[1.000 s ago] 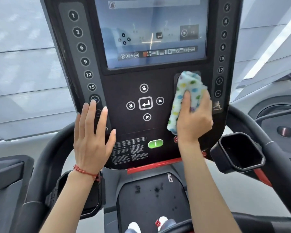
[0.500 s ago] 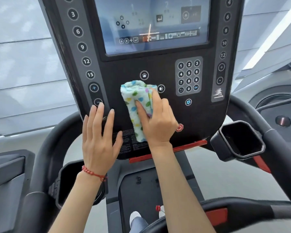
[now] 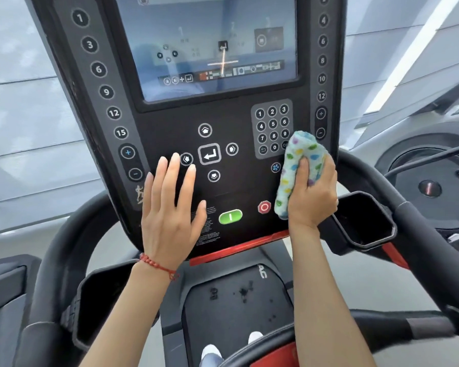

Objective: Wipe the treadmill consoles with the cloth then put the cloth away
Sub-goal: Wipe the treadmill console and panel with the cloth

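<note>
Wiping stage of the task, seen from the head camera. The right hand (image 3: 312, 193) clasps a bunched, spotted cloth (image 3: 300, 168) and presses it against the lower right of the treadmill console (image 3: 239, 181), just below the numeric keypad (image 3: 273, 128) and beside the small fan button (image 3: 275, 167); the lower end of the cloth hangs close to the red stop button (image 3: 264, 207). The left hand (image 3: 170, 207) lies flat and spread on the lower left of the panel, fingers extended and holding nothing, its fingertips (image 3: 175, 158) near the left arrow key (image 3: 186, 158); it appears to brace the body rather than to clean. The screen (image 3: 212, 46) above is lit, and an empty cup holder (image 3: 363, 218) sits to the right of the console. Judged from this layout, the console is still being wiped and the cloth is not yet put away. The next pass probably calls for light, even pressure, since the cloth lies beside the stop button and the green start button (image 3: 230, 216), which could be pressed by accident. Whether other consoles remain to be cleaned cannot be told from this view.
</note>
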